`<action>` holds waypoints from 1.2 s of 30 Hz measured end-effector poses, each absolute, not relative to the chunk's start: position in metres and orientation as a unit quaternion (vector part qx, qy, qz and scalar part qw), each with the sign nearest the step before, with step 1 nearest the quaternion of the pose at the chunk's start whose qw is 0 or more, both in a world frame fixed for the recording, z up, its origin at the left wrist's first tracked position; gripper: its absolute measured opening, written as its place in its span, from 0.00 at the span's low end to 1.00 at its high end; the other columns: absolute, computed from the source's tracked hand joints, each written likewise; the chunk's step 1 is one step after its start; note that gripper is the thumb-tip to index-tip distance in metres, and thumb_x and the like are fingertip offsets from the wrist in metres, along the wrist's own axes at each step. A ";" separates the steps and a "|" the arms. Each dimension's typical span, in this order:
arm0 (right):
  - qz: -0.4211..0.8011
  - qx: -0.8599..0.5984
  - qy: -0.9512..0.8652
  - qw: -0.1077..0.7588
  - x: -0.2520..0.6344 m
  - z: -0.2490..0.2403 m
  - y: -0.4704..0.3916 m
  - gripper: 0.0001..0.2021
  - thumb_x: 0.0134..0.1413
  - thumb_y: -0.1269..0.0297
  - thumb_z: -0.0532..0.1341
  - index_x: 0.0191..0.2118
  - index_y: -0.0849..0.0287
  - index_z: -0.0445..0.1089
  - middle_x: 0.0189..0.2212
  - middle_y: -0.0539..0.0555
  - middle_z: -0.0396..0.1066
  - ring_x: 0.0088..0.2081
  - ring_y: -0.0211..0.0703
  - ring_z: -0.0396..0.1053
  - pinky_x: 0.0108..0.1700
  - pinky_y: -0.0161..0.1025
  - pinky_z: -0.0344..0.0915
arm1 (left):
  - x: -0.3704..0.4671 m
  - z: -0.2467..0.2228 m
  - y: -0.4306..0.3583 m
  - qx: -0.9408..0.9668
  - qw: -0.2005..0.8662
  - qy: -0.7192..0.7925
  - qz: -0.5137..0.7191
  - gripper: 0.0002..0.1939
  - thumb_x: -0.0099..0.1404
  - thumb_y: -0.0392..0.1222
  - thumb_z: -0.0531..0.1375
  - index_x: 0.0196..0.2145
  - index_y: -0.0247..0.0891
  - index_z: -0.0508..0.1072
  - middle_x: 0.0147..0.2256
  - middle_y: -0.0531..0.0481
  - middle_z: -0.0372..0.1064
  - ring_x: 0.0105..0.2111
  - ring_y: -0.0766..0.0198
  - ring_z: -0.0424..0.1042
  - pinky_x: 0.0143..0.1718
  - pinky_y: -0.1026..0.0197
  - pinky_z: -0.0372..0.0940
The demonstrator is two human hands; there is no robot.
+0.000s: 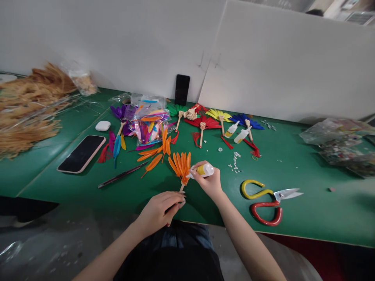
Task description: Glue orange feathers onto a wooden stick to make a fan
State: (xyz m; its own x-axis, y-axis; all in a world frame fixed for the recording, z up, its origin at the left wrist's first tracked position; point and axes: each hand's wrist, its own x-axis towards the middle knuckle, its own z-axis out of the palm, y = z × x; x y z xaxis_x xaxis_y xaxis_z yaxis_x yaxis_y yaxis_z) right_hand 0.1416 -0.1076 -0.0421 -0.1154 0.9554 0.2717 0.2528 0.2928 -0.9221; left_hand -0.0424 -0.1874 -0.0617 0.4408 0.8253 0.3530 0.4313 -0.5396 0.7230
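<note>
In the head view, I see a person seated at a green worktop (319,203), both bare hands busy at the near edge. The left hand (162,208) has its fingers closed around a slim, pale wooden handle (182,187); the stick pokes out beyond the fingertips and its lower end shows beneath the palm. At the handle's far end, just past those fingers, is a fan-shaped spread of bright orange feathers (182,163), tips pointing away from the person. Its long axis runs nearly straight outward, leaning slightly right.

The right hand (209,182) has its fingers wrapped around a small white plastic squeeze bottle with a yellow label (203,170). The bottle lies on a slant, its base up and to the right, its nozzle pointing left and slightly down at the feathers' lower right side. That is the relation that counts here: the feathers sit immediately left of the right fingers, which are nearer to them than the left ones, while the left fingers hold the stem below. Whether the nozzle touches, I can't tell.

Beyond and left of the left fingers lie loose orange feathers (153,165) and a thin, dark, pointed tool (123,175). Right of the right fingers are metal scissors with one yellow and one red handle (283,194).
</note>
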 end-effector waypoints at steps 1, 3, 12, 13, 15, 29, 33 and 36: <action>0.380 -0.455 -0.656 0.467 0.141 -0.042 -0.107 0.12 0.45 0.55 0.64 0.27 0.59 0.68 0.23 0.52 0.73 0.21 0.38 0.68 0.23 0.33 0.64 | -0.042 -0.062 -0.188 0.802 0.276 0.392 0.356 0.09 0.66 0.34 0.54 0.42 0.39 0.72 0.42 0.47 0.75 0.46 0.61 0.72 0.48 0.59 0.68; 0.397 -0.436 -0.669 0.453 0.140 -0.041 -0.107 0.12 0.46 0.55 0.64 0.28 0.59 0.69 0.24 0.53 0.73 0.23 0.39 0.69 0.25 0.33 0.65 | -0.043 -0.061 -0.188 0.801 0.275 0.393 0.357 0.09 0.66 0.34 0.54 0.42 0.39 0.72 0.42 0.47 0.74 0.46 0.61 0.72 0.48 0.59 0.68; 0.405 -0.436 -0.695 0.403 0.137 -0.044 -0.109 0.13 0.49 0.53 0.62 0.29 0.59 0.68 0.25 0.53 0.73 0.24 0.40 0.70 0.26 0.34 0.65 | -0.043 -0.063 -0.188 0.801 0.279 0.394 0.354 0.10 0.67 0.35 0.54 0.43 0.39 0.72 0.43 0.46 0.74 0.47 0.60 0.72 0.48 0.57 0.68; 0.400 -0.437 -0.698 0.402 0.137 -0.045 -0.109 0.13 0.50 0.53 0.62 0.29 0.59 0.68 0.25 0.53 0.73 0.24 0.40 0.70 0.26 0.34 0.65 | -0.043 -0.063 -0.188 0.801 0.281 0.394 0.352 0.10 0.67 0.35 0.54 0.43 0.39 0.72 0.43 0.46 0.74 0.47 0.60 0.71 0.49 0.57 0.68; 0.386 -0.445 -0.703 0.398 0.137 -0.046 -0.109 0.14 0.50 0.52 0.62 0.28 0.59 0.68 0.24 0.53 0.73 0.24 0.40 0.70 0.26 0.33 0.65 | -0.043 -0.064 -0.188 0.801 0.282 0.396 0.350 0.10 0.67 0.35 0.54 0.43 0.39 0.72 0.44 0.46 0.74 0.47 0.60 0.71 0.49 0.57 0.68; 0.368 -0.465 -0.709 0.381 0.135 -0.048 -0.108 0.16 0.48 0.49 0.63 0.25 0.59 0.69 0.20 0.51 0.70 0.23 0.39 0.68 0.23 0.32 0.62 | -0.044 -0.063 -0.188 0.803 0.276 0.393 0.352 0.10 0.67 0.35 0.54 0.43 0.39 0.72 0.43 0.47 0.74 0.47 0.60 0.72 0.48 0.58 0.68; 0.380 -0.458 -0.707 0.381 0.134 -0.047 -0.108 0.16 0.49 0.49 0.62 0.25 0.59 0.69 0.20 0.51 0.70 0.22 0.39 0.68 0.23 0.32 0.62 | -0.043 -0.062 -0.189 0.801 0.275 0.394 0.356 0.09 0.66 0.35 0.55 0.42 0.39 0.72 0.43 0.47 0.74 0.46 0.61 0.72 0.48 0.58 0.68; 0.392 -0.453 -0.706 0.379 0.134 -0.046 -0.108 0.16 0.49 0.49 0.62 0.25 0.58 0.68 0.20 0.51 0.70 0.23 0.39 0.68 0.23 0.33 0.63 | -0.043 -0.058 -0.189 0.799 0.274 0.395 0.360 0.08 0.66 0.35 0.55 0.41 0.39 0.73 0.42 0.47 0.75 0.46 0.61 0.72 0.48 0.59 0.68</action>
State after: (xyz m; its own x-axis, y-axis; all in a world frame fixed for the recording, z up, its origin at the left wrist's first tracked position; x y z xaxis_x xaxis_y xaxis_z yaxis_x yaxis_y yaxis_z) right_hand 0.1339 -0.1077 -0.0465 -0.3029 0.9360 0.1795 0.3419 0.2825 -0.8963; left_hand -0.0425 -0.1887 -0.0583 0.4284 0.8293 0.3588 0.4344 -0.5372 0.7230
